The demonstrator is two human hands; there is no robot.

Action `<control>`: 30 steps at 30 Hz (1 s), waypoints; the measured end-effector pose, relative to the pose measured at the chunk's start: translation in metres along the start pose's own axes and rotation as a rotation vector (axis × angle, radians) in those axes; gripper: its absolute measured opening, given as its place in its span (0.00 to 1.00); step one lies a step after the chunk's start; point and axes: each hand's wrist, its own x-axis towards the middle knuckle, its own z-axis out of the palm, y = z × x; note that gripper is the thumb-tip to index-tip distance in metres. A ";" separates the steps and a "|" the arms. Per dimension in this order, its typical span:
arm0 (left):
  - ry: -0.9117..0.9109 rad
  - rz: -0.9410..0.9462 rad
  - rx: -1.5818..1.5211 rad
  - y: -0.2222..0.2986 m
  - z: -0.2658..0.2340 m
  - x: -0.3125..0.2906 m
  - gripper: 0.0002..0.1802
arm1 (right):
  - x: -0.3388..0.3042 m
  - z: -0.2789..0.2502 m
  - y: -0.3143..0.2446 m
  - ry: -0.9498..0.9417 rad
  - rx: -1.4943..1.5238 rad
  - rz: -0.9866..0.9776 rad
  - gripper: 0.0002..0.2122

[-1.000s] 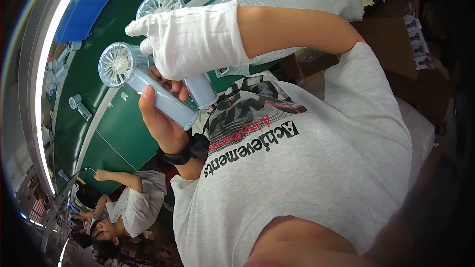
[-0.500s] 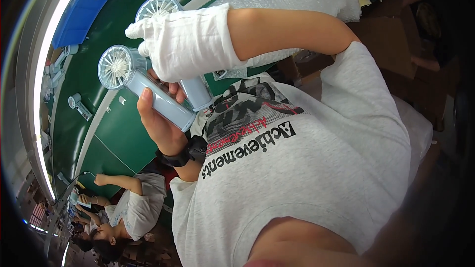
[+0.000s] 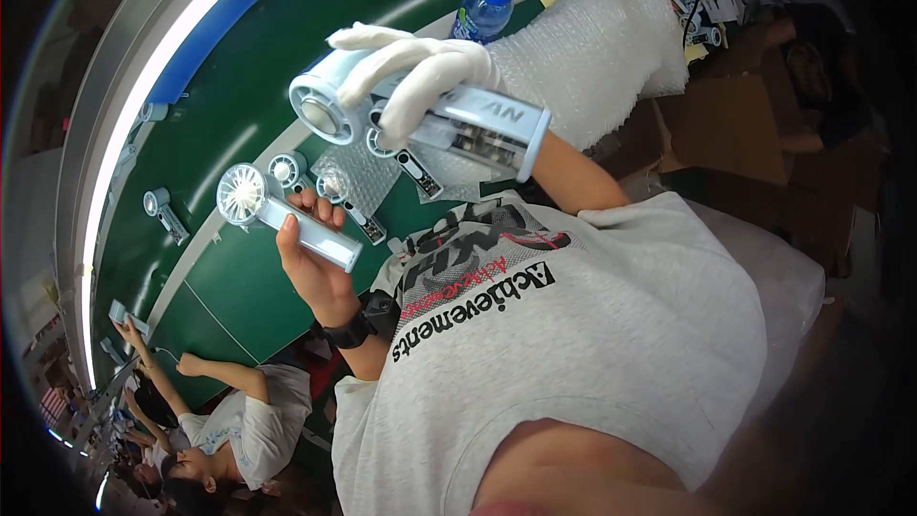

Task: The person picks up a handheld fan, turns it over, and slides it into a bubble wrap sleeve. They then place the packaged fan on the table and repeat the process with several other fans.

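My bare left hand (image 3: 320, 268), with a dark band at its wrist, is closed round the handle of a light-blue handheld fan (image 3: 315, 237). That fan's round head points up and to the left. Higher up and to the right, my white-gloved right hand (image 3: 420, 72) grips a second handheld fan (image 3: 492, 124) from above. Its handle slants down to the right, and inner parts show through a clear side. The glove covers part of its head. Below the hands, several smaller-looking fans (image 3: 361, 220) lie on the green table (image 3: 224, 287), partly over bubble wrap.
A blue-capped bottle (image 3: 485, 8) stands beyond my right hand, beside a stack of bubble wrap (image 3: 583, 57). Cardboard boxes (image 3: 721, 129) are at the right. Another fan (image 3: 165, 216) lies at the far left, near a blue bin (image 3: 220, 24). A co-worker (image 3: 239, 420) sits at the lower left.
My hands have moved apart. The right one has turned over with its fan, whose handle now slants to the right. My left hand has shifted slightly down with its fan.
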 end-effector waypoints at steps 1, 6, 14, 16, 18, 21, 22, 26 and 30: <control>0.024 0.009 0.008 0.000 -0.006 -0.003 0.16 | -0.006 0.002 0.002 0.085 0.083 0.010 0.10; 0.147 0.005 0.049 -0.002 -0.018 -0.016 0.17 | -0.017 0.013 -0.007 0.925 0.877 0.414 0.11; 0.204 0.059 0.230 -0.014 -0.036 -0.019 0.26 | 0.012 -0.116 0.006 1.350 0.800 0.590 0.08; 0.164 0.056 0.276 -0.017 -0.030 -0.019 0.27 | -0.010 -0.204 0.054 1.103 0.667 0.469 0.10; 0.166 0.092 0.131 -0.015 -0.029 -0.025 0.27 | 0.044 -0.187 0.051 1.298 0.688 0.546 0.11; 0.157 0.123 0.031 -0.019 -0.025 -0.025 0.27 | 0.056 -0.208 0.078 1.255 0.629 0.573 0.12; 0.166 0.139 0.007 -0.019 -0.024 -0.025 0.27 | 0.057 -0.214 0.088 1.240 0.615 0.587 0.12; 0.216 0.191 -0.189 -0.021 -0.031 -0.032 0.27 | 0.057 -0.233 0.116 1.185 0.537 0.647 0.13; 0.116 0.183 -0.471 -0.021 -0.067 -0.046 0.27 | 0.058 -0.244 0.147 1.116 0.475 0.723 0.13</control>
